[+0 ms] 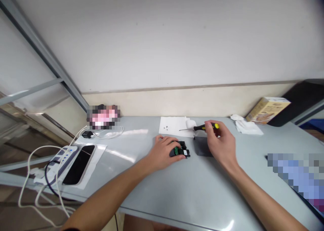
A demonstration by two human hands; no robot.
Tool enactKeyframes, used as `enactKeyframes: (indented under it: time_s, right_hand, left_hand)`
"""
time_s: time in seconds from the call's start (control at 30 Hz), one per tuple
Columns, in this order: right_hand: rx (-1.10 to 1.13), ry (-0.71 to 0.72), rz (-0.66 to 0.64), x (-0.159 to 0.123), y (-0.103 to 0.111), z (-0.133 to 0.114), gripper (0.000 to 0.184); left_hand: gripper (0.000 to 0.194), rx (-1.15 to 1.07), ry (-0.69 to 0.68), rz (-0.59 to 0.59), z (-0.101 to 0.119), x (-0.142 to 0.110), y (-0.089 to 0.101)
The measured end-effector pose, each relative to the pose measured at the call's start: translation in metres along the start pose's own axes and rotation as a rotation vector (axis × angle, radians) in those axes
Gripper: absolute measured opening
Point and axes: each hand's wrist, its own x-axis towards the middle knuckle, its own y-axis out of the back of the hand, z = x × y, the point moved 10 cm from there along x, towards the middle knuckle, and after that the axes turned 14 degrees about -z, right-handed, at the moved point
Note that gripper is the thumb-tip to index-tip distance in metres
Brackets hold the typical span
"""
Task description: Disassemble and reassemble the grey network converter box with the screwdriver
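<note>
My left hand (164,152) rests on the table with its fingers curled around a small opened black device with a green circuit board (176,151). In my right hand (222,140) is a screwdriver (199,127) with a black and yellow handle. Its thin shaft points left, over a sheet of white paper (172,121). Several tiny dark pieces, which look like screws (166,127), lie on the paper's left part. Partly hidden below my right hand is a flat dark grey piece (201,146) on the table.
At left, a phone (79,165) lies beside a power strip (57,163) with trailing cables. A black charger (87,134) with a white cable sits behind. Crumpled tissues (249,127) and a yellow box (267,110) stand at the back right. A wall (152,103) borders the table.
</note>
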Motion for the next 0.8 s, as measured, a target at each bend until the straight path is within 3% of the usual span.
enactKeyframes:
  time_s: [0.13, 0.3, 0.8]
  right_hand:
    - [0.104, 0.003, 0.072, -0.013, 0.004, 0.008, 0.047]
    - [0.175, -0.035, 0.091, -0.035, 0.002, 0.021, 0.047]
    - [0.192, -0.015, 0.068, -0.043, -0.003, 0.016, 0.044]
  left_hand:
    - [0.016, -0.073, 0.047, 0.104, -0.005, -0.003, 0.011]
    - [0.013, -0.229, 0.224, 0.299, -0.032, -0.010, 0.031]
    - [0.009, -0.267, 0.206, 0.253, -0.032, -0.006, 0.025]
